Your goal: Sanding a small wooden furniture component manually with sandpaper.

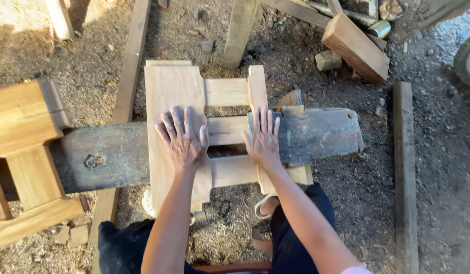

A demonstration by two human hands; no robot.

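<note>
Pressing flat, fingers spread and unclenched, on a pale wooden frame [176,96]: left hand [182,138] on the wide side board, palm down, grasping nothing. Resting likewise, right hand [264,137], fingers straight and close together, palm across the narrow upright where it meets the middle rail, fingertips reaching onto the dark beam beyond; nothing clenched there either.

Lying across a dark, weathered beam [103,155] running left to right, with the frame set crosswise over it: wide board on the left, narrow upright on the right, three short rails between them, gaps showing the beam below. Bearing a rusty bolt head [94,161] on the left stretch of that beam, well apart from the left hand.

Stretching beneath everything, ground [356,203] of dirt, gravel and sawdust, sunlit at upper left, shaded at right. Standing at the left edge, a second frame-like piece of golden wood [22,152], touching the beam's end. Lying on the ground: a long plank [127,76] running under the beam, a dark timber [405,172] at right, a reddish block [355,46] at upper right, small offcuts [71,235] at lower left.

Reaching forward from below, both forearms bare, converging toward the frame, wrists bent back, dark trousers and a sandalled foot [266,204] beneath.
</note>
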